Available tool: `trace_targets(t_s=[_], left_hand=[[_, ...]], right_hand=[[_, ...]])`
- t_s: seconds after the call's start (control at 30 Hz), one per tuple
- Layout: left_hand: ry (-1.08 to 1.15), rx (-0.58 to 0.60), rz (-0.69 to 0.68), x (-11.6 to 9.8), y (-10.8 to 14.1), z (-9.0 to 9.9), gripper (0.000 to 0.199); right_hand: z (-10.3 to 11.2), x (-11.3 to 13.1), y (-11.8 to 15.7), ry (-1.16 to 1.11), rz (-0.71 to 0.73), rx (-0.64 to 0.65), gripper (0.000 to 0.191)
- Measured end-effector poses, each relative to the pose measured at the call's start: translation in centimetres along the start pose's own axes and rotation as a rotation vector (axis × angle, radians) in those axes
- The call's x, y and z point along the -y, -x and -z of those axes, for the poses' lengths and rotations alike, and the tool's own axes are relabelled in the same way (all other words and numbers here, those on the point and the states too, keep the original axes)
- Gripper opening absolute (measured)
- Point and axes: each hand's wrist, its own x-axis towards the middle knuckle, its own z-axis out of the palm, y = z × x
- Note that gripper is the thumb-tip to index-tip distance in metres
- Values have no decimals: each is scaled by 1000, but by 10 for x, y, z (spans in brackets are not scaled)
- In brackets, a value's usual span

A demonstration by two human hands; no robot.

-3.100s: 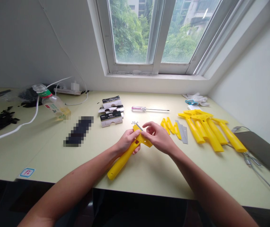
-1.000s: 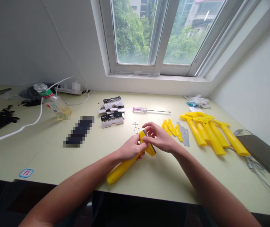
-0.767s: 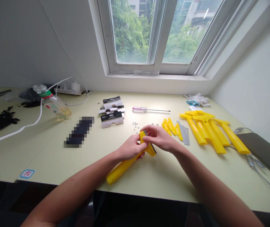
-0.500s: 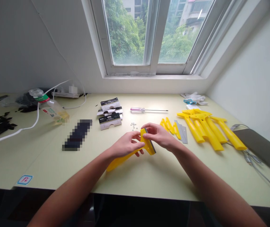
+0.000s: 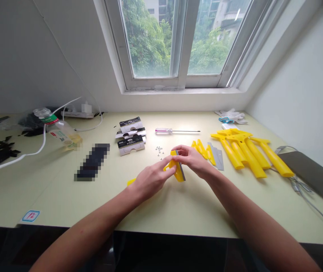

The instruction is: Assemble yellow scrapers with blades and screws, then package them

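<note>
Right now I'm looking down through the head camera at a yellow scraper [image 5: 178, 174], which both hands are holding up over the near part of the table [image 5: 93, 204]. My left hand [image 5: 151, 179] is closing round the neck and the near side of the head, with the handle running back beneath it; only the handle's butt end [image 5: 131, 181] is showing past the wrist. So the handle's long axis is lying crosswise, leading left from the head, while the head itself is standing across it, its length pointing mostly away from me. The grey edge strip [image 5: 183, 172] is facing right, towards my right hand [image 5: 192, 158], whose bent fingers are pinching the head's far end. Neither hand is nearer than the other, since both are touching the head, though I'm not able to see every fingertip. Beyond the head, small metal bits [image 5: 158, 148] are lying loose, and the screwdriver [image 5: 163, 130] is resting farther off. To the right, 3 yellow pieces [image 5: 201, 149] are sitting beside flat grey plates [image 5: 220, 160].
</note>
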Motion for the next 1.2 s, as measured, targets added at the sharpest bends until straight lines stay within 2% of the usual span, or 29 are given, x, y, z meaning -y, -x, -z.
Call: trace_targets(t_s=[0.17, 0.23, 0.3, 0.37, 0.47, 0.53, 0.6, 0.7, 0.83, 0.93, 1.1, 1.2], left_hand=[[2, -83, -38, 1, 1, 0, 39], [-42, -79, -22, 2, 1, -1, 38], [-60, -104, 2, 5, -1, 1, 34], [-10, -167, 43, 8, -3, 5, 30], [146, -302, 96, 13, -7, 16, 34], [249, -436, 146, 15, -8, 23, 38], [413, -528, 253, 15, -10, 27, 36], [818, -489, 404, 14, -12, 27, 31], [1215, -443, 431, 13, -15, 22, 28], [1346, -361, 445, 10, -15, 19, 27], [1411, -265, 436, 7, -14, 18, 26], [1427, -222, 434, 7, -14, 17, 27]], right_hand=[[-1, -3, -2, -34, 12, -9, 27], [3, -4, -5, -93, 15, 25, 27], [11, -6, -7, -50, 36, 35, 29], [24, -8, -9, 195, 91, -55, 29], [42, -14, -12, 711, 179, -218, 24], [48, -19, -13, 923, 196, -205, 23], [48, -21, -14, 1014, 183, -134, 22], [41, -21, -13, 1092, 128, -97, 19], [35, -21, -12, 1168, 63, -107, 17], [35, -24, -12, 1186, 61, -89, 18], [35, -18, -10, 1171, 72, -110, 16], [31, -6, -2, 979, 212, -110, 13]])
